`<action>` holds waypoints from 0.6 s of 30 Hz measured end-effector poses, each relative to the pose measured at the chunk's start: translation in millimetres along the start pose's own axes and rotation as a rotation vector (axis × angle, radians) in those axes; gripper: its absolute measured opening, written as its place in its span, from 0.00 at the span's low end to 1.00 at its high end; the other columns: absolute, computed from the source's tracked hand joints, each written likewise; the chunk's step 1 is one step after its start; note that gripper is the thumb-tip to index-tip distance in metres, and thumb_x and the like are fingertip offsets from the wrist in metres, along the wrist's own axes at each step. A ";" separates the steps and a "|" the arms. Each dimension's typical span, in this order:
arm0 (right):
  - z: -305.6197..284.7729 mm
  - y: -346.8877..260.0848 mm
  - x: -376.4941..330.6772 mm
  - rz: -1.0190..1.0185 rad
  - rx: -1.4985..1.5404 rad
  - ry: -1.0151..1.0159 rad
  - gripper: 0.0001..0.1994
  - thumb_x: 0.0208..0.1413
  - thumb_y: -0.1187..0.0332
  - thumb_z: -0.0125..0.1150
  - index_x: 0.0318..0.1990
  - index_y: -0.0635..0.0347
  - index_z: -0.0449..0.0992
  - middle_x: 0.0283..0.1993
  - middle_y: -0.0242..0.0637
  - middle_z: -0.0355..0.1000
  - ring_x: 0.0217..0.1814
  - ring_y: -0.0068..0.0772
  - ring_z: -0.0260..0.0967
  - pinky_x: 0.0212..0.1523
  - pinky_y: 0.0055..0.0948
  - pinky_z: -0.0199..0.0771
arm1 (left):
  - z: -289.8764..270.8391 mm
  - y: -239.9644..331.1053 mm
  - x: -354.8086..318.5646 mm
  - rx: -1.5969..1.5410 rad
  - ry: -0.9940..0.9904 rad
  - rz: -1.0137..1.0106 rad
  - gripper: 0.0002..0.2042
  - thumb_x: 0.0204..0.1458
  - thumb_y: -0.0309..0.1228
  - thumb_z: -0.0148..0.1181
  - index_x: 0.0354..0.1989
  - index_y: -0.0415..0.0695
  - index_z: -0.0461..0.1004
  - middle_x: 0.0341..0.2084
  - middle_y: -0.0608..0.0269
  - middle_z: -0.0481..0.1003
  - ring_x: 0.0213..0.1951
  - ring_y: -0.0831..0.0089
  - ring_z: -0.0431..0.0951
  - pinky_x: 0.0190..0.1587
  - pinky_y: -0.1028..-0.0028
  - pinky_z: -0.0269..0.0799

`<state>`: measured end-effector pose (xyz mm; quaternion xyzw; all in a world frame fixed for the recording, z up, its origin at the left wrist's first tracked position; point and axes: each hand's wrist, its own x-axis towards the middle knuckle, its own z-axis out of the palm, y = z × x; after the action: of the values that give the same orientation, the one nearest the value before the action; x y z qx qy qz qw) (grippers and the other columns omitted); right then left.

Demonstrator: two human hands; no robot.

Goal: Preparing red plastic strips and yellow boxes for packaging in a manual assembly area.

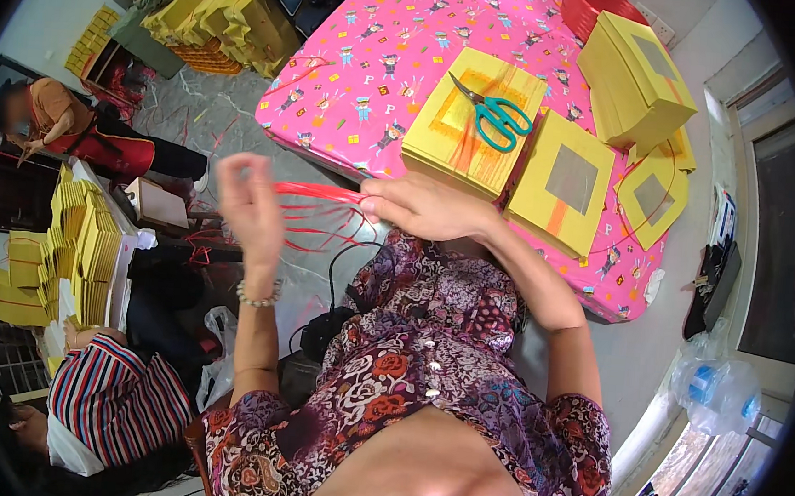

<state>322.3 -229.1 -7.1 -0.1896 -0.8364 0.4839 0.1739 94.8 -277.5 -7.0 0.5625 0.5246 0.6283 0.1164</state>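
My right hand (pixel 423 208) is closed around a bunch of thin red plastic strings (pixel 322 213) at the near edge of the table. My left hand (pixel 249 199) is raised to the left, its fingers pinching the free ends of those strings, which fan out between the two hands. Just beyond my right hand lies a stack of yellow paper sheets (pixel 471 119) with green-handled scissors (pixel 499 117) on top. A second yellow stack with a silver square (pixel 563 181) sits to its right.
The table has a pink patterned cloth (pixel 373 71). More yellow stacks (pixel 635 80) and a red basin (pixel 599 4) stand at the far right. A person in a striped top (pixel 115 394) sits at lower left beside bundled yellow paper (pixel 84 245); another person (pixel 65 123) sits further off.
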 end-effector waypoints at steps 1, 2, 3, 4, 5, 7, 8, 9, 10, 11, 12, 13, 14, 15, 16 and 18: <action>-8.6 -3.4 -4.5 0.027 0.053 -0.050 0.20 0.65 0.54 0.39 0.34 0.62 0.70 0.30 0.40 0.71 0.35 0.38 0.70 0.38 0.36 0.66 | -14.4 -7.4 6.8 -0.013 0.090 -0.022 0.04 0.60 0.28 0.51 0.35 0.42 0.65 0.23 0.76 0.61 0.24 0.88 0.57 0.23 0.84 0.53; -16.0 -2.9 -9.7 0.026 0.056 -0.049 0.20 0.65 0.54 0.39 0.34 0.62 0.70 0.30 0.40 0.71 0.35 0.38 0.70 0.38 0.36 0.66 | -30.5 -16.6 14.2 -0.027 0.179 -0.044 0.04 0.60 0.27 0.51 0.34 0.42 0.66 0.26 0.75 0.61 0.27 0.88 0.58 0.27 0.85 0.54; -23.7 -2.1 -15.8 0.018 0.060 -0.060 0.20 0.65 0.55 0.39 0.33 0.62 0.69 0.30 0.39 0.70 0.34 0.37 0.69 0.38 0.35 0.66 | -43.7 -24.2 21.5 0.062 0.224 0.019 0.04 0.60 0.28 0.52 0.34 0.43 0.66 0.24 0.75 0.61 0.26 0.88 0.58 0.26 0.85 0.53; -29.8 -0.1 -21.5 0.010 0.067 -0.073 0.19 0.65 0.55 0.39 0.33 0.62 0.69 0.29 0.38 0.70 0.34 0.35 0.68 0.38 0.33 0.66 | -58.0 -33.8 27.8 0.155 0.267 0.081 0.04 0.60 0.29 0.52 0.34 0.43 0.67 0.23 0.76 0.61 0.25 0.89 0.57 0.25 0.85 0.52; -35.4 0.4 -26.1 0.007 0.074 -0.078 0.19 0.65 0.55 0.39 0.33 0.62 0.69 0.29 0.38 0.70 0.34 0.35 0.68 0.38 0.33 0.66 | -76.7 -52.3 29.2 0.102 0.326 0.034 0.05 0.60 0.30 0.53 0.33 0.43 0.67 0.20 0.77 0.61 0.21 0.89 0.56 0.22 0.84 0.50; -47.2 0.3 -38.0 0.041 0.108 -0.016 0.19 0.66 0.56 0.39 0.32 0.63 0.68 0.27 0.37 0.67 0.31 0.32 0.64 0.36 0.31 0.65 | -90.1 -65.8 27.3 0.144 0.349 -0.020 0.08 0.60 0.33 0.54 0.32 0.42 0.67 0.20 0.76 0.61 0.20 0.88 0.54 0.20 0.83 0.50; -52.5 0.3 -40.5 0.041 0.115 -0.018 0.19 0.66 0.56 0.39 0.32 0.63 0.68 0.27 0.37 0.67 0.31 0.32 0.64 0.36 0.31 0.65 | -94.6 -74.9 24.1 0.193 0.362 -0.016 0.09 0.60 0.33 0.54 0.32 0.42 0.66 0.20 0.76 0.61 0.20 0.88 0.55 0.21 0.83 0.51; -58.3 0.5 -41.8 0.081 0.044 -0.017 0.19 0.66 0.55 0.40 0.32 0.63 0.68 0.26 0.36 0.65 0.29 0.32 0.62 0.35 0.31 0.64 | -97.2 -87.2 18.8 0.199 0.360 -0.019 0.09 0.60 0.33 0.54 0.32 0.42 0.66 0.20 0.76 0.61 0.20 0.88 0.55 0.21 0.83 0.51; -62.4 1.2 -43.0 0.124 -0.032 -0.009 0.19 0.66 0.55 0.40 0.32 0.63 0.68 0.25 0.36 0.63 0.28 0.31 0.61 0.34 0.31 0.63 | -94.8 -97.9 14.7 0.256 0.324 -0.028 0.09 0.60 0.33 0.54 0.32 0.41 0.66 0.20 0.75 0.62 0.20 0.87 0.57 0.21 0.82 0.52; -60.9 6.6 -43.5 0.043 0.034 0.042 0.16 0.66 0.60 0.41 0.30 0.61 0.66 0.24 0.30 0.62 0.28 0.20 0.58 0.31 0.24 0.61 | -95.4 -107.2 11.5 0.313 0.288 -0.036 0.09 0.60 0.33 0.54 0.33 0.40 0.66 0.19 0.75 0.63 0.21 0.86 0.59 0.22 0.81 0.54; -63.1 6.1 -44.9 0.051 0.037 0.047 0.16 0.66 0.60 0.41 0.30 0.61 0.66 0.24 0.30 0.62 0.28 0.20 0.58 0.31 0.24 0.61 | -82.3 -101.4 7.4 0.382 0.269 -0.019 0.10 0.60 0.34 0.53 0.33 0.39 0.67 0.18 0.73 0.63 0.20 0.84 0.60 0.22 0.80 0.55; -66.5 1.5 -44.9 0.097 0.002 0.027 0.17 0.66 0.60 0.41 0.30 0.61 0.66 0.24 0.30 0.61 0.28 0.21 0.58 0.32 0.24 0.61 | -76.0 -94.8 4.2 0.449 0.265 -0.043 0.10 0.60 0.35 0.53 0.33 0.40 0.67 0.18 0.70 0.64 0.20 0.83 0.61 0.22 0.79 0.56; -68.8 -0.6 -44.7 0.143 -0.033 0.008 0.17 0.66 0.60 0.41 0.29 0.61 0.66 0.25 0.29 0.61 0.28 0.21 0.58 0.32 0.24 0.61 | -73.4 -91.6 2.0 0.515 0.260 -0.066 0.10 0.60 0.35 0.52 0.33 0.40 0.67 0.18 0.68 0.65 0.20 0.82 0.62 0.22 0.77 0.57; -70.5 -0.1 -45.2 0.147 -0.026 0.004 0.17 0.66 0.59 0.41 0.29 0.62 0.66 0.26 0.29 0.62 0.29 0.21 0.58 0.32 0.24 0.61 | -75.1 -92.9 2.3 0.518 0.260 -0.066 0.10 0.60 0.35 0.52 0.33 0.40 0.67 0.18 0.68 0.65 0.20 0.82 0.62 0.22 0.77 0.57; -73.1 -0.3 -46.1 0.146 -0.024 0.003 0.17 0.66 0.59 0.41 0.29 0.62 0.66 0.26 0.29 0.62 0.29 0.21 0.58 0.32 0.24 0.61 | -77.6 -96.7 3.0 0.542 0.275 -0.041 0.11 0.60 0.37 0.52 0.33 0.40 0.67 0.18 0.66 0.66 0.20 0.80 0.64 0.22 0.75 0.59; -78.3 1.2 -49.0 0.058 -0.029 0.035 0.17 0.66 0.59 0.41 0.29 0.61 0.66 0.27 0.28 0.61 0.30 0.20 0.57 0.32 0.23 0.60 | -83.2 -102.0 3.1 0.567 0.287 -0.017 0.12 0.60 0.38 0.52 0.33 0.40 0.67 0.18 0.64 0.67 0.20 0.78 0.66 0.23 0.73 0.61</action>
<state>402.1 -194.1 23.5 -0.2247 -0.8343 0.4733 0.1714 -20.5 -276.1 -70.6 0.4738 0.6946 0.5290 -0.1147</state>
